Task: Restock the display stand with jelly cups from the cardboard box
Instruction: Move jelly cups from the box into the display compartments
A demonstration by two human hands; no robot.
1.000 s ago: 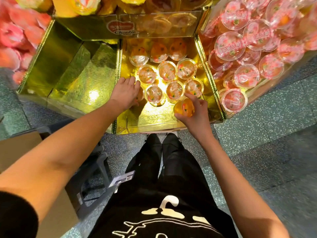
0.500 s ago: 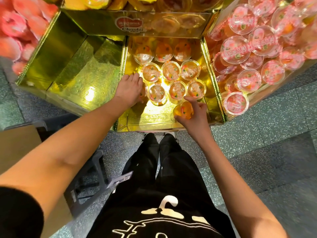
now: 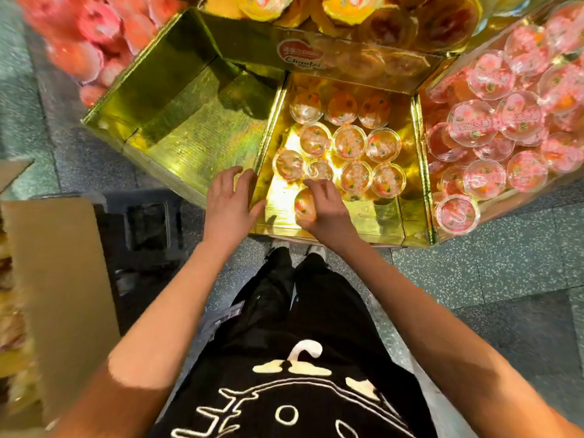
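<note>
The gold display stand's middle compartment (image 3: 410,216) holds several orange jelly cups (image 3: 350,142) standing in rows. My right hand (image 3: 325,210) grips one orange jelly cup (image 3: 304,205) on its side at the compartment's front left, just before the front row. My left hand (image 3: 232,200) hovers with fingers spread and empty over the divider at the compartment's left front corner. The cardboard box (image 3: 63,279) stands at my left, its flap open; its contents are blurred.
The gold compartment on the left (image 3: 189,128) has nothing in it. Pink jelly cups (image 3: 493,134) fill the right compartment, and red cups (image 3: 94,42) pile at the upper left. A dark stool or crate (image 3: 148,229) sits between box and stand. Terrazzo floor lies all around.
My left hand has let go of its cup in the front row and drawn back to the divider. My right hand carried its cup leftward across the compartment front. The view shifted left.
</note>
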